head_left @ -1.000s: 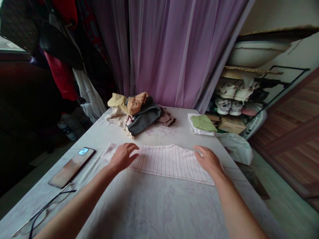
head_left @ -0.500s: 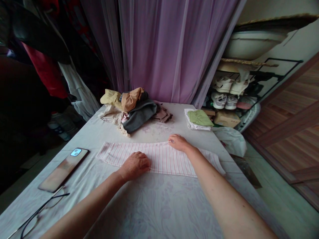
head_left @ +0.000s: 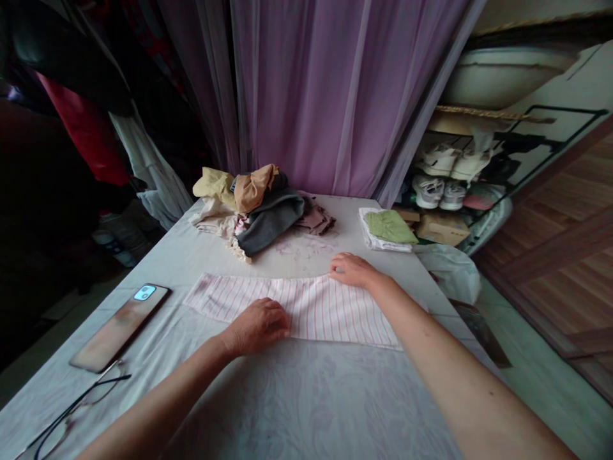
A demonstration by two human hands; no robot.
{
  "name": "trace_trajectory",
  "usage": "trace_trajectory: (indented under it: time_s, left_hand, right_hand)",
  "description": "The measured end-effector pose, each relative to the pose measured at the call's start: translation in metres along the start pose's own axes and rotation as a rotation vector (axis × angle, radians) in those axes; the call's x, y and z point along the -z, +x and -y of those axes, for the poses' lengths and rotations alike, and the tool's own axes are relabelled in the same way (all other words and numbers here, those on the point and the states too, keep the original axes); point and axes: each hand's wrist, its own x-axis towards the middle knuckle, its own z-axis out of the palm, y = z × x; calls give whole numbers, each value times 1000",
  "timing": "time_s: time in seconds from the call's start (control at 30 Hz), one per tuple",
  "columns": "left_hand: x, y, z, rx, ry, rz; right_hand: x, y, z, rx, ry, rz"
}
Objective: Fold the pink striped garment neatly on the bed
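A white garment with thin pink stripes (head_left: 311,310) lies spread sideways in a long folded strip on the table. My left hand (head_left: 261,324) rests at its near edge, fingers curled down onto the fabric. At the far edge, right of the middle, my right hand (head_left: 353,269) has thumb and fingers bent together at the border, with a small gap showing behind the fingertips. My right forearm covers much of the garment's right end. The exact kind of garment cannot be made out.
A loose heap of clothes (head_left: 271,220) sits at the back left. Folded green cloth (head_left: 390,227) tops a white stack at the back right. A phone (head_left: 119,326) and eyeglasses (head_left: 71,409) lie at left. Beyond the right edge stands a shoe rack (head_left: 541,153); a purple curtain (head_left: 306,96) hangs behind.
My right hand has moved slightly right along the far edge. My left hand is a little nearer. The garment's right end is now more hidden by my forearm; the view has shifted slightly.
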Motion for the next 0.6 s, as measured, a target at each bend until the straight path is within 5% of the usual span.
trace_trajectory:
  time_s: [0.4,0.6]
  left_hand:
    - [-4,-11,46,136,238,-87]
    - [-6,-13,44,155,264,-87]
  right_hand:
    - [-8,-6,12,-101,25,-40]
    - [4,-11,23,-316,-28,103]
